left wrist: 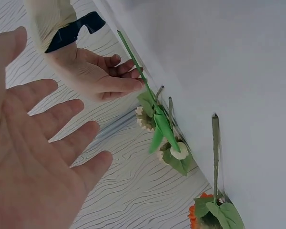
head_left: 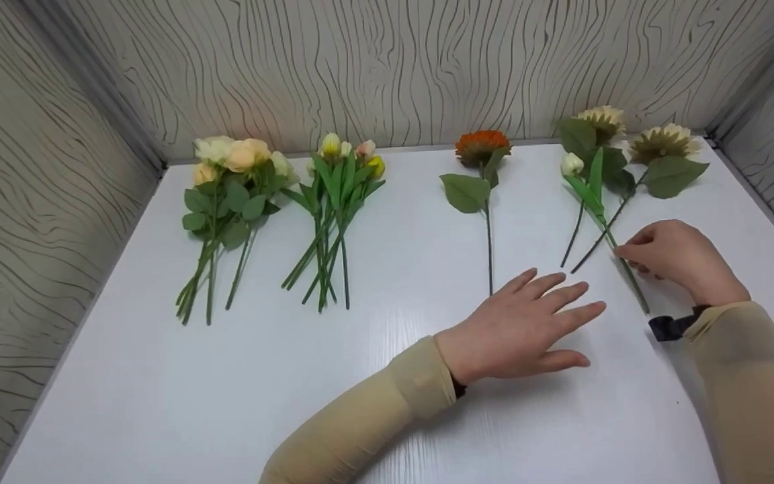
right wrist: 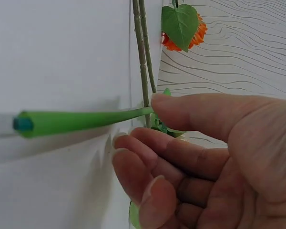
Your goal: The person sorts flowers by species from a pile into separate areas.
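Note:
Between thumb and fingers, my right hand (head_left: pixel 679 259) pinches the green stem of a white tulip (head_left: pixel 572 165). The tulip slants over the stems of two cream sunflowers (head_left: pixel 662 144) at the right; in the right wrist view its stem (right wrist: pixel 76 123) points toward the camera. My left hand (head_left: pixel 521 326) is spread palm down over the table, fingers straight and holding nothing. Just beyond its fingertips is the stem of an orange sunflower (head_left: pixel 482 148). In the left wrist view the left hand (left wrist: pixel 43 148) shows its palm, with the right hand (left wrist: pixel 97 76) beyond.
A bunch of cream and peach roses (head_left: pixel 242 158) lies at the back left of the white table (head_left: pixel 192 403). Beside it is a bunch of yellow, white and pink tulips (head_left: pixel 336 181). A wood-grain patterned wall (head_left: pixel 387 67) stands behind, with side panels left and right.

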Tool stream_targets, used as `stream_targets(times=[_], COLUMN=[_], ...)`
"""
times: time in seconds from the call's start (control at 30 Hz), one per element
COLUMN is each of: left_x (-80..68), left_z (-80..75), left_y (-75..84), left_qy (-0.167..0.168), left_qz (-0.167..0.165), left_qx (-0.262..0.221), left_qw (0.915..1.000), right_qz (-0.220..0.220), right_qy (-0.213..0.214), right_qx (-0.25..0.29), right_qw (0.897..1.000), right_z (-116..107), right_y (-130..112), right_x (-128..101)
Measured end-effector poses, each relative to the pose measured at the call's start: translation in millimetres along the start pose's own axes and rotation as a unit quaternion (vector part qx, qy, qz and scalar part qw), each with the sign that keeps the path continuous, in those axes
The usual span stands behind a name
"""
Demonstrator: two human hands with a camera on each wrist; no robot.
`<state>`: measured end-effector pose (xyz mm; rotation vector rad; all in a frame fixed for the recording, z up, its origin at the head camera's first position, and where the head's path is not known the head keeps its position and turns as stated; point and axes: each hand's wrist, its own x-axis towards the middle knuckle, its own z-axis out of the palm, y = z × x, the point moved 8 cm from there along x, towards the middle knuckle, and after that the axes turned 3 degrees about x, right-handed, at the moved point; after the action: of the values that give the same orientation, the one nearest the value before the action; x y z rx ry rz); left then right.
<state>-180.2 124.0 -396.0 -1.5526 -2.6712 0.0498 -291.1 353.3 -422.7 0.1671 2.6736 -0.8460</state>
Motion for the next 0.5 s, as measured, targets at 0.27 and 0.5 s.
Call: stream_targets(times=[0.27,0.5], left_x=[-4.5,-5.3], left_z=[3.2,0.9], left_y=[-3.6,-9.9], left_qy=[0.003,0.002], left_qz=[-0.005,-0.012], left_qx=[-0.021,-0.029], left_qw=[0.9998,0.9995], right_qz=[0.010,0.013], right_qy=[-0.014,-0.020], right_qx=[0.006,0.013], right_qw=[1.000,1.000], right_z=[7,8], right_y=[2,4], right_x=[4,3])
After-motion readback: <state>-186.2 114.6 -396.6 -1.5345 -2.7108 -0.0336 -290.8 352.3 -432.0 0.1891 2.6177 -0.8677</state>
